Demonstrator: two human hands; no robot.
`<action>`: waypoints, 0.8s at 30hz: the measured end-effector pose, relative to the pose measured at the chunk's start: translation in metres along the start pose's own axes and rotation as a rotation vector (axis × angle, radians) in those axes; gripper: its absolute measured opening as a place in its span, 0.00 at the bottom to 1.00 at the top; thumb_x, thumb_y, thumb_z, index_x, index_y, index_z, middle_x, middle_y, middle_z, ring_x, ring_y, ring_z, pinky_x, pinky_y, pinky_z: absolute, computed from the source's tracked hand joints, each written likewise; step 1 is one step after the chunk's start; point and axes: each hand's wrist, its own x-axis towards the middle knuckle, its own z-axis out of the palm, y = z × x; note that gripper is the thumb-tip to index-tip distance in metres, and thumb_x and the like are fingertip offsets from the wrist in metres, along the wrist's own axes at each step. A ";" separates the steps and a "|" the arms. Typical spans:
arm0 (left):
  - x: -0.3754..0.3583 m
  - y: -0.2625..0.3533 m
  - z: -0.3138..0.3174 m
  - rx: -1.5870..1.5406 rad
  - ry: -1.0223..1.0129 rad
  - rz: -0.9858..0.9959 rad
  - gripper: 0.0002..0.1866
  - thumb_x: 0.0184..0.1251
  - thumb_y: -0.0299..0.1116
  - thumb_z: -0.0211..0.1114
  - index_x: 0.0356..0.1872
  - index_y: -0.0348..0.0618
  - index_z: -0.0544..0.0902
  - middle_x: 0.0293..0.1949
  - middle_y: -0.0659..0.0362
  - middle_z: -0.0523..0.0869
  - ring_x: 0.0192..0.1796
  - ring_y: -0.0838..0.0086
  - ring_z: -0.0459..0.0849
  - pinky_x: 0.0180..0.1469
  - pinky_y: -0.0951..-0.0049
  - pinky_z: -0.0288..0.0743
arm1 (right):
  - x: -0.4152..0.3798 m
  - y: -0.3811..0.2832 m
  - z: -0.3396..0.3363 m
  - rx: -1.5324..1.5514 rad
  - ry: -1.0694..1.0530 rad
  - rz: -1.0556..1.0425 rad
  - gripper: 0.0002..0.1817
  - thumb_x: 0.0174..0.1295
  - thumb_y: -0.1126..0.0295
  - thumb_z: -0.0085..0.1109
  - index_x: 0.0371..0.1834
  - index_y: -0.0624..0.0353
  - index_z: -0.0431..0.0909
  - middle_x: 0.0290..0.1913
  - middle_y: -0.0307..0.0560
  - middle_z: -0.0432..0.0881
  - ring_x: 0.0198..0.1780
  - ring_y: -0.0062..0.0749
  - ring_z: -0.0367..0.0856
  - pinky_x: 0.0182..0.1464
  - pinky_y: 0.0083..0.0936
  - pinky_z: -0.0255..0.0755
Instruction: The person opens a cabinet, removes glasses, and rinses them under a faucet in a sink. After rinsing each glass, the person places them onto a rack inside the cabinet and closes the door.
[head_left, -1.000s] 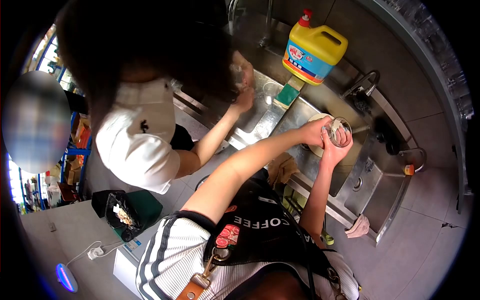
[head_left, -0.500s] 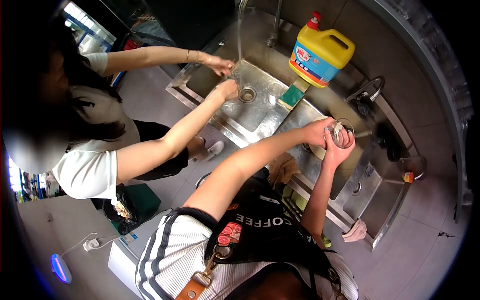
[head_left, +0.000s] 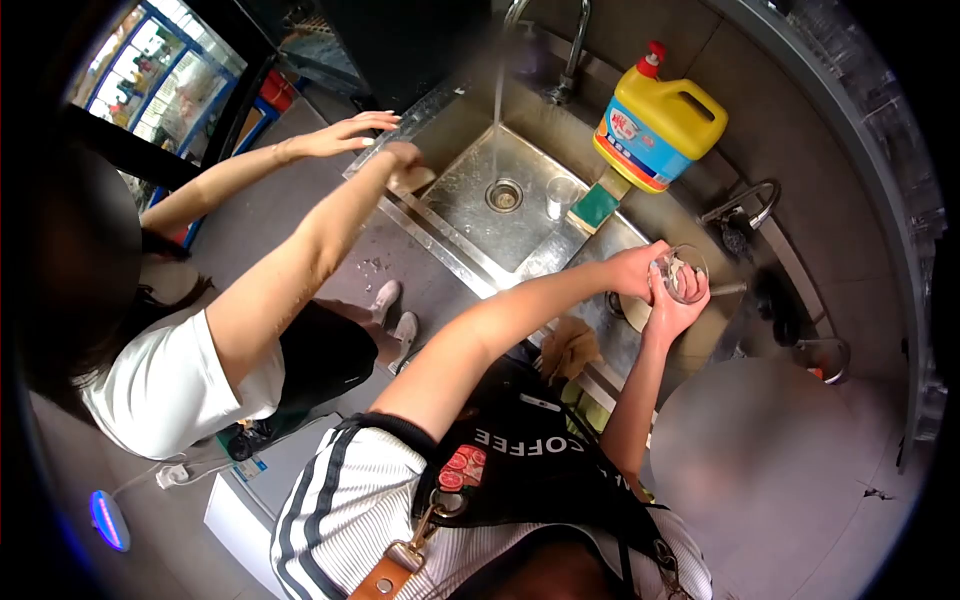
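Note:
My left hand [head_left: 634, 271] and my right hand [head_left: 676, 308] are together over the sink, both closed around a clear glass [head_left: 686, 272]. The glass is tilted with its round rim toward me, and fingers of my right hand show through it. Something whitish shows in the glass beside those fingers; I cannot tell what it is. Just below my hands a pale, rounded thing [head_left: 634, 312] is partly hidden by my wrists. A brown cloth [head_left: 569, 347] lies over the sink's front edge by my left forearm.
Water runs from a tap [head_left: 581, 40] into the left basin [head_left: 470, 165]. A glass [head_left: 560, 198] stands there beside a green sponge [head_left: 596, 208] and a yellow detergent jug [head_left: 660, 125]. A co-worker's hand [head_left: 402, 165] is at the left rim. A blurred round shape [head_left: 750, 440] covers the right side.
The co-worker's hands have moved left, out of the running water to the sink's edge. A blurred shape has come in at right, hiding the right basin. My hands stay on the glass.

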 end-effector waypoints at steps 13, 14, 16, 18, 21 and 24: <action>-0.035 0.022 -0.097 0.115 0.219 0.010 0.38 0.39 0.38 0.75 0.52 0.39 0.64 0.47 0.52 0.76 0.52 0.70 0.75 0.54 0.69 0.68 | -0.002 -0.017 0.097 0.046 -0.324 0.033 0.47 0.32 0.82 0.74 0.59 0.64 0.54 0.53 0.53 0.68 0.57 0.36 0.67 0.61 0.32 0.61; -0.042 0.025 -0.113 0.123 0.237 -0.054 0.40 0.40 0.38 0.75 0.55 0.40 0.63 0.49 0.51 0.76 0.54 0.70 0.74 0.55 0.69 0.68 | -0.003 -0.012 0.112 0.069 -0.373 0.036 0.47 0.32 0.81 0.75 0.58 0.64 0.54 0.53 0.53 0.68 0.57 0.36 0.67 0.61 0.32 0.62; -0.054 0.006 -0.142 0.043 0.306 0.003 0.45 0.39 0.35 0.76 0.60 0.41 0.59 0.55 0.52 0.71 0.59 0.69 0.69 0.60 0.69 0.63 | -0.004 0.006 0.145 0.074 -0.461 0.034 0.47 0.32 0.82 0.74 0.58 0.63 0.54 0.53 0.51 0.68 0.56 0.35 0.67 0.60 0.31 0.63; -0.067 -0.008 -0.174 0.034 0.335 0.085 0.50 0.39 0.33 0.76 0.65 0.41 0.54 0.61 0.54 0.66 0.63 0.70 0.64 0.64 0.69 0.58 | -0.009 0.017 0.175 0.002 -0.533 0.076 0.47 0.33 0.83 0.72 0.59 0.62 0.54 0.53 0.50 0.68 0.56 0.33 0.67 0.60 0.29 0.63; -0.095 -0.049 -0.232 -0.039 0.241 -0.066 0.45 0.43 0.29 0.74 0.65 0.41 0.58 0.59 0.54 0.69 0.64 0.70 0.64 0.64 0.69 0.58 | -0.008 0.063 0.218 0.129 -0.615 0.154 0.45 0.34 0.84 0.72 0.58 0.62 0.55 0.51 0.48 0.70 0.55 0.32 0.67 0.59 0.27 0.64; -0.139 -0.038 -0.297 -0.048 0.445 -0.358 0.18 0.51 0.28 0.69 0.45 0.40 0.78 0.39 0.58 0.82 0.43 0.77 0.78 0.45 0.75 0.72 | -0.004 0.096 0.256 0.032 -0.582 0.146 0.46 0.31 0.83 0.74 0.57 0.60 0.57 0.51 0.48 0.69 0.54 0.32 0.68 0.57 0.29 0.64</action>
